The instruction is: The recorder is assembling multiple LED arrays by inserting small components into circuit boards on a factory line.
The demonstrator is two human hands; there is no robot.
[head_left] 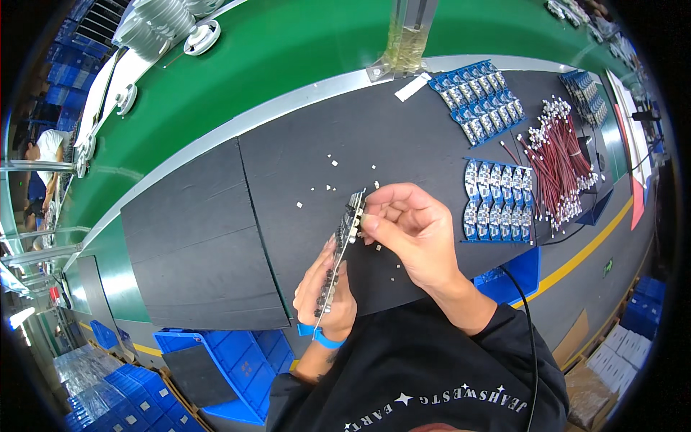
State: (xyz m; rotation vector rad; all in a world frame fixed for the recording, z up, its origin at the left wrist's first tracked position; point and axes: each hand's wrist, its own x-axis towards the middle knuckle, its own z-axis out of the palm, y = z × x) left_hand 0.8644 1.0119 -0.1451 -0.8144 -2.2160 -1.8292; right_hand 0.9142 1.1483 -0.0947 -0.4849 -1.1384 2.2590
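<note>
My left hand (345,304) grips a circuit board panel (332,277) near its lower end, with a blue strap on that wrist. The panel stands nearly edge-on, its far end tilted up, and small white and dark parts line its face. At the panel's upper end, my right hand (421,234) has thumb and forefinger pinched against a white connector (358,222). Whether that connector is fixed to the board or loose, I cannot tell. Tiny white pieces (335,163) lie scattered on the dark mat (194,237) around both hands.
To the right lie a panel of blue boards (498,201), further panels (479,101) behind it, and a bundle of dark red wires (558,165) with white plugs. Blue bins (223,367) stand below the front edge. A metal post (407,39) rises at the far edge.
</note>
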